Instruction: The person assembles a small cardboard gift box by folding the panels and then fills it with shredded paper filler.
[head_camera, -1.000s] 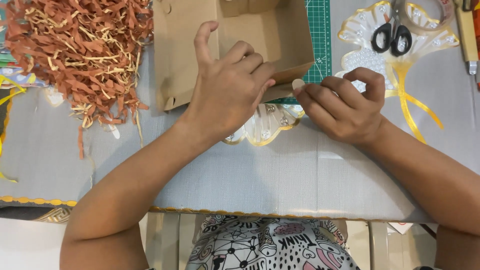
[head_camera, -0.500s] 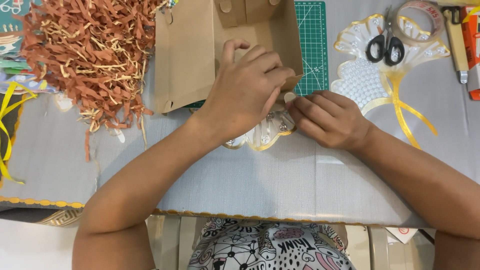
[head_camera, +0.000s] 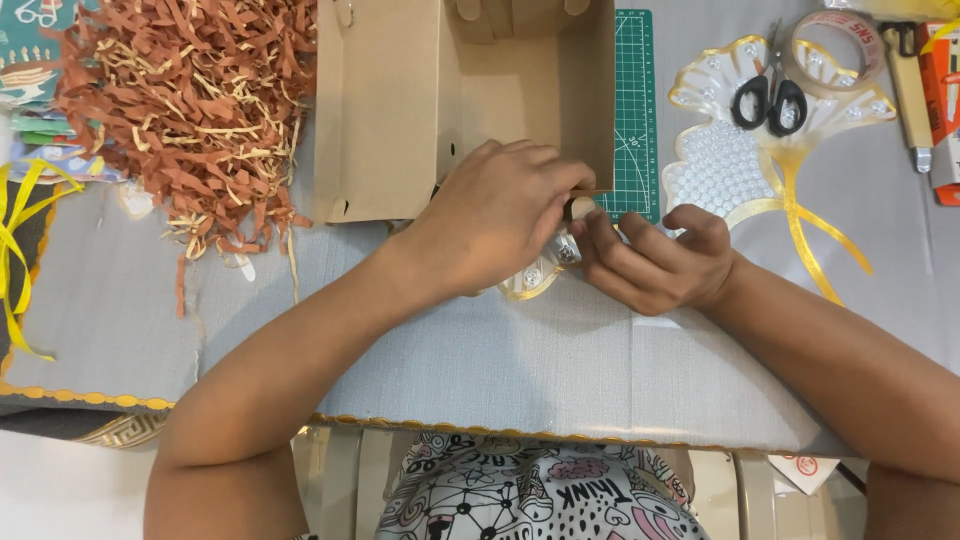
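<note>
My left hand (head_camera: 500, 225) is curled, knuckles up, at the near edge of an open brown cardboard box (head_camera: 385, 110). It covers most of a clear fan-shaped plastic piece with a gold rim (head_camera: 530, 283). My right hand (head_camera: 655, 260) meets it from the right, fingertips pinched against the left thumb at a small pale object between them. What that object is I cannot tell. Both hands rest on a grey cloth-covered table (head_camera: 500, 365).
A heap of brown and cream shredded paper (head_camera: 190, 110) lies left of the box. A green cutting mat (head_camera: 632, 110) lies to the box's right. Further right a second clear fan-shaped piece (head_camera: 720, 170) has black-handled scissors (head_camera: 768, 92) on it, a tape roll (head_camera: 835, 45) and yellow ribbon (head_camera: 810, 235).
My left hand has gone from spread fingers on the box to a tight curl at its near edge. My right hand has shifted in against it. The view has moved slightly.
</note>
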